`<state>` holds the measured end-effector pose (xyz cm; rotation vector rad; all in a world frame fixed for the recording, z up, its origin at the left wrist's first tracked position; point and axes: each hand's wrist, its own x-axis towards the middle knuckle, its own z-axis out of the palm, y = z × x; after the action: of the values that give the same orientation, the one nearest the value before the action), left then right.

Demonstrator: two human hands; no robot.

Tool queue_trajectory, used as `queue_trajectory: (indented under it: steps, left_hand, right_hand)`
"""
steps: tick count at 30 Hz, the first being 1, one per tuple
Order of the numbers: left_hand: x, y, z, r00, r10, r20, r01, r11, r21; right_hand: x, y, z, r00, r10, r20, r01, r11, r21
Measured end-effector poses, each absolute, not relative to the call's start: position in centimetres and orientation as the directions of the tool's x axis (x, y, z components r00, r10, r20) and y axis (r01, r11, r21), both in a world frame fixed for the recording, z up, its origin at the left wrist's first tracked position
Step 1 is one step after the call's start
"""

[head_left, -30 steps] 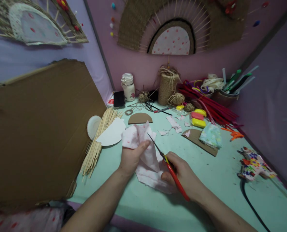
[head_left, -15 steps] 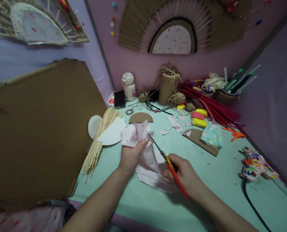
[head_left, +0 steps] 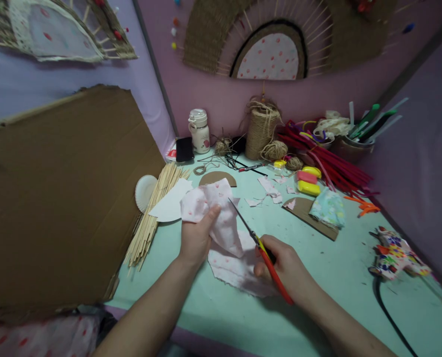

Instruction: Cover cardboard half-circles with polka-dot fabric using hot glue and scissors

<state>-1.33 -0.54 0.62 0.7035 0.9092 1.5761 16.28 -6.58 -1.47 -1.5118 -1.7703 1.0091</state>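
Observation:
My left hand (head_left: pixel 196 238) pinches a piece of white fabric with pink dots (head_left: pixel 224 218), its thumb lying on top of the cloth. Part of that fabric hangs down onto the table. In my right hand (head_left: pixel 284 263) is a pair of scissors (head_left: pixel 267 260) with red and yellow handles, my fingers wrapped round them. The blades look closed and point up and left, their tip beside the cloth's right edge. Just behind the cloth lies a brown cardboard half-circle (head_left: pixel 221 178), partly covered by it. A white paper shape (head_left: pixel 170 203) rests to the left of the cloth.
Wooden sticks (head_left: pixel 150 223) lie left, beside a large cardboard sheet (head_left: pixel 64 208). At the back stand a white bottle (head_left: pixel 199 134) and a twine spool (head_left: pixel 261 131). Fabric scraps (head_left: pixel 269 188) and another cardboard half-circle (head_left: pixel 310 215) with a blue-green cloth (head_left: pixel 328 208) lie right.
My left hand has shifted slightly left with the fabric, opening a gap between the cloth and the scissors' blades. My right hand still holds the scissors in nearly the same spot.

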Motion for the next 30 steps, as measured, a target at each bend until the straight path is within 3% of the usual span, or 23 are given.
queue_trajectory:
  steps: [17,30]
  left_hand:
    - [-2.1,-0.9,-0.5,-0.147,0.987,0.060,-0.240,-0.095,0.966]
    - [-2.6,-0.4,-0.5,-0.216,0.973,0.081,-0.268,-0.139,0.953]
  right_hand:
    - [16.3,-6.7,-0.8,-0.169,0.985,-0.017,0.574,0.085,-0.814]
    - [16.6,-6.6,-1.0,-0.133,0.990,0.055,0.549,0.119,-0.827]
